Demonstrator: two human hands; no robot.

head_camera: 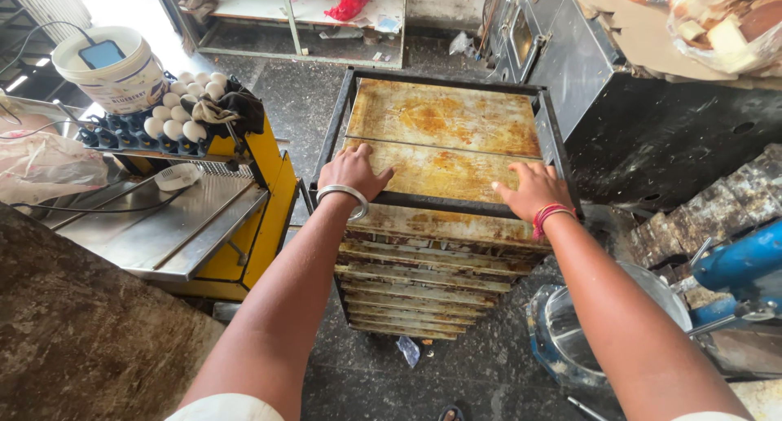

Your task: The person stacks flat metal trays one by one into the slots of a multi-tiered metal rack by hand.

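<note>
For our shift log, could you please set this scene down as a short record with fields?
Setting: bakery workroom, dark stone floor
Left hand: flat on the top baking tray, metal bangle on the wrist
Right hand: flat on the same tray, red bangles on the wrist
Rack: dark metal frame, stained trays stacked on every level
To the left: yellow machine, egg tray, white bucket
To the right: black oven, clear tub

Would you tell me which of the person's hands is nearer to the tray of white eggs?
Left. The left hand rests on the near edge of the top baking tray, on the side facing the egg tray. The right hand lies on the same tray's far side, farther off.
</note>
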